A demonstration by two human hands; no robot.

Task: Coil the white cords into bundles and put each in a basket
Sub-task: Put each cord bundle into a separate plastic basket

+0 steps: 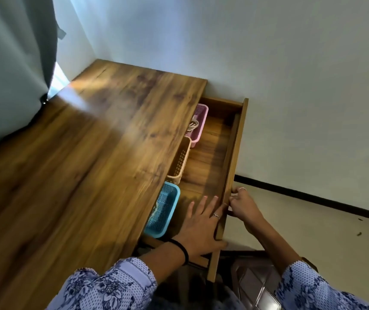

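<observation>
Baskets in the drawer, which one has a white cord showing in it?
The pink basket, farthest from the hands, holds a coiled white cord. The beige basket in the middle shows none.

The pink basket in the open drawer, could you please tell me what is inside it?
A coiled white cord lies inside the pink basket. The desk top covers the basket's left part, so whatever else it holds cannot be seen.

Open drawer (235, 139), three baskets inside, left hand (201, 224) flat, right hand (243, 204) gripping front
</observation>
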